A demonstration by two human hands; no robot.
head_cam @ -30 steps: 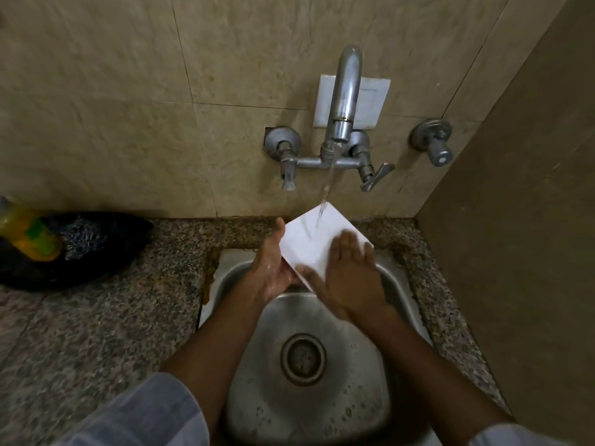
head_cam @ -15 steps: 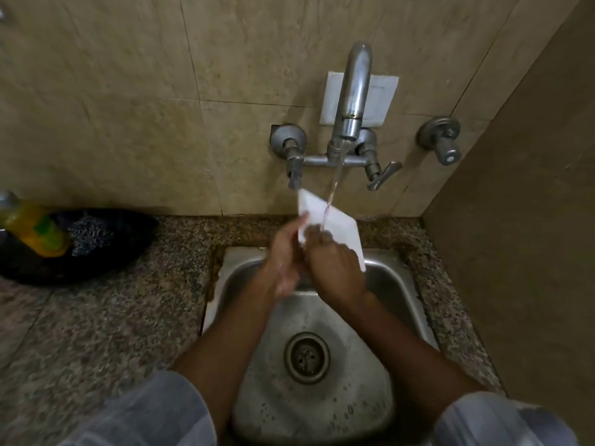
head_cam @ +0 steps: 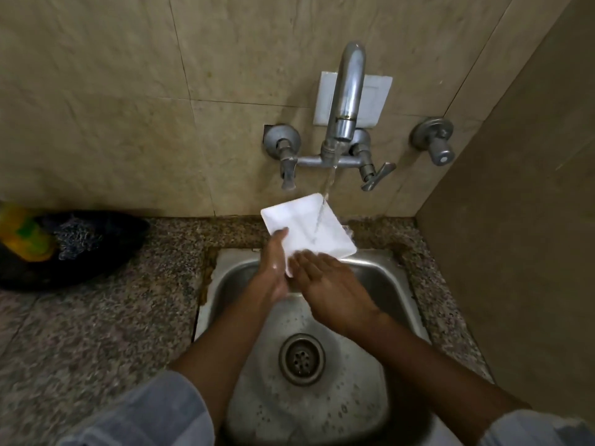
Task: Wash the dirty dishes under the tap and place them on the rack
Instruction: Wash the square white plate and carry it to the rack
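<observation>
A square white plate (head_cam: 307,228) is held tilted over the back of the steel sink (head_cam: 397,284). Water runs from the tap (head_cam: 346,101) and lands on the plate's right part. My left hand (head_cam: 273,268) grips the plate's left edge, thumb on top. My right hand (head_cam: 335,288) lies flat with spread fingers on the plate's near edge. The plate's near corner is hidden behind my hands.
A dark bowl (head_cam: 80,249) with a steel scrubber (head_cam: 75,238) and a yellow-green bottle (head_cam: 24,235) sits on the granite counter (head_cam: 106,333) at left. A side wall (head_cam: 515,236) stands close on the right. A second valve (head_cam: 434,143) projects from the tiled wall. The sink drain (head_cam: 301,358) lies below my arms.
The plate has turned from nearly edge-on to flatter, its face towards me. My right hand slid from the plate's middle down to its near edge.
</observation>
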